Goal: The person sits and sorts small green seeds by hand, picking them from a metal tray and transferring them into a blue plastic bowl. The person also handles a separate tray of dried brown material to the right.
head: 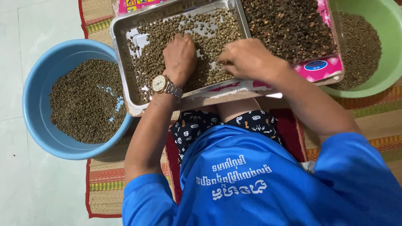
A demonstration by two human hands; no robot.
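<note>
Woven mat (104, 184) underfoot; both palms lie flat, gripping nothing: left hand (180, 56) and right hand (247, 58) on pale beans (201, 29) in a steel tray (119, 31), blue basin (35, 96) at nine o'clock.

A home floor: woven mat (104, 190) on pale tiles (33, 188), plastic basins (31, 96) of beans.

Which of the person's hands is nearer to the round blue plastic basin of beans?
Left. The left hand rests on beans in the metal tray, closer to the blue basin; the right hand lies farther away, toward the green basin.
</note>
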